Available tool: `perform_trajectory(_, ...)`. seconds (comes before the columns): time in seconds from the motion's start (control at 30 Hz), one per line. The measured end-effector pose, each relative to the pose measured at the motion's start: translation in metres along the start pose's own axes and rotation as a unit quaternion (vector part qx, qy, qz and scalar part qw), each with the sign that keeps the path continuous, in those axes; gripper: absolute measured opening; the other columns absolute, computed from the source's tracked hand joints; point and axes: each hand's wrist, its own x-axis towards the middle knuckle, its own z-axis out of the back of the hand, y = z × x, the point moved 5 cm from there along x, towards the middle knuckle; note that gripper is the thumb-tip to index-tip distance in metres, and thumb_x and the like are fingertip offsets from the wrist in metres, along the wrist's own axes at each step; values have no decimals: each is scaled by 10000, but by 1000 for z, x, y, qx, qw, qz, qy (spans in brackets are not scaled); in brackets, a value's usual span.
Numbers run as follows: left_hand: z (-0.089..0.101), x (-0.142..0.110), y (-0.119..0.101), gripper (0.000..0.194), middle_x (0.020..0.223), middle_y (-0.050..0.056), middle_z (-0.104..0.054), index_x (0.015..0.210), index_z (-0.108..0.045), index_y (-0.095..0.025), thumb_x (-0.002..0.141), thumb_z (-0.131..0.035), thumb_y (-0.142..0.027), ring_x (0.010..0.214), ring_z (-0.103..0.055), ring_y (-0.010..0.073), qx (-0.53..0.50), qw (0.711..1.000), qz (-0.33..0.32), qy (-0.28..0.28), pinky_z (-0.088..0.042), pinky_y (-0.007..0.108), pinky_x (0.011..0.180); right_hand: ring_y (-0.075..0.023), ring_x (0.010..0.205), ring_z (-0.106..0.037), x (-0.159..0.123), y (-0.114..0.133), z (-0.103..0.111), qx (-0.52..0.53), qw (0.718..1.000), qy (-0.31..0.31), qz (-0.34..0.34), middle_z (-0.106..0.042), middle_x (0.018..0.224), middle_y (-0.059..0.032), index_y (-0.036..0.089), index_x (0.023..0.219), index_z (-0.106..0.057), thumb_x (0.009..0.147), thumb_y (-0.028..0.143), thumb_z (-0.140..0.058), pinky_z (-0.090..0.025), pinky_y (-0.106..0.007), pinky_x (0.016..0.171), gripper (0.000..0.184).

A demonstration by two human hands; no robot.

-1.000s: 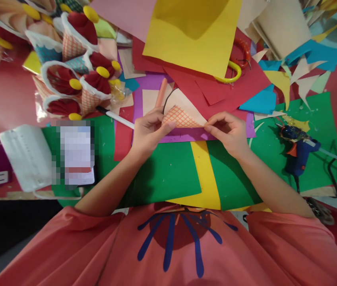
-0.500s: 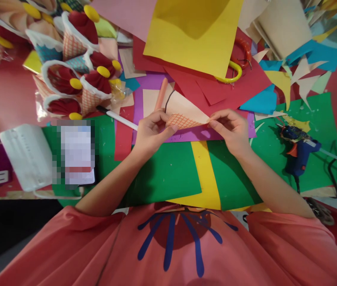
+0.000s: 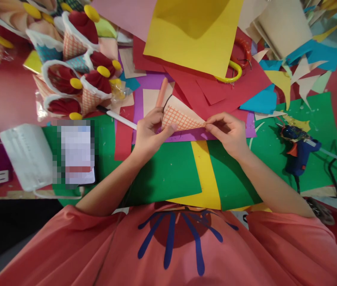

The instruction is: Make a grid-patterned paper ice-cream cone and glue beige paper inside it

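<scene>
Between my hands is a piece of cream paper with an orange crisscross pattern, curling into a cone shape. My left hand grips its wide end, thumb along the lower edge and fingers behind. The pointed tip is pinched by my right hand, thumb against forefinger. A dark curved line runs along the wide rim near my left fingers. Behind my left hand lie an orange marker and a white pen. Purple paper lies under the cone.
Several finished paper cones with red filling and yellow dots crowd the upper left. A phone and white power bank sit left. On the right are a blue glue gun and paper scraps. Scissors lie partly under yellow paper.
The patterned side has rolled further up over the plain inside, so more of the crisscross shows. My right hand has shifted slightly left with the tip.
</scene>
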Motion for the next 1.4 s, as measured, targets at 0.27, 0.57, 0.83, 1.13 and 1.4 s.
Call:
perform_trajectory(0.27,-7,0,-1,436,633,-48,-408,609,-414,-182,705,-797,-367,574,-420,60,-69,997,32,-2,-360,188,500,-104,673,-641,0,2,1,9,1000,-21,7,-677,743,34,220,781,-650,780,319,-727,-561,-243,626,125)
perform_trajectory(0.57,-9,0,-3,461,647,-47,-415,617,-404,-183,678,-818,-377,579,-423,59,-75,996,45,-3,-356,191,494,-121,734,-656,-1,2,2,-18,999,-24,24,-676,797,22,229,851,-622,818,390,-691,-578,-281,690,179)
perform_trajectory(0.83,-7,-1,-1,461,646,-51,-411,631,-423,-180,689,-811,-425,588,-426,61,-51,998,25,-15,-368,196,518,-143,814,-678,0,1,3,-28,998,-27,56,-682,861,18,252,941,-596,823,380,-698,-577,-307,749,202)
perform_trajectory(1.13,-3,-1,3,444,665,-42,-469,668,-459,-185,707,-788,-480,606,-459,73,-63,997,19,-44,-387,204,539,-137,899,-657,-3,0,-2,37,999,-8,28,-639,1036,-5,284,1084,-557,836,491,-652,-583,-304,813,336)
perform_trajectory(1.4,-20,-12,0,436,698,-55,-470,766,-462,-204,684,-816,-446,594,-487,59,-104,994,17,-2,-434,185,553,-112,655,-652,-2,-11,-13,147,984,35,-99,-655,785,42,256,908,-582,698,527,-770,-582,-255,629,391)
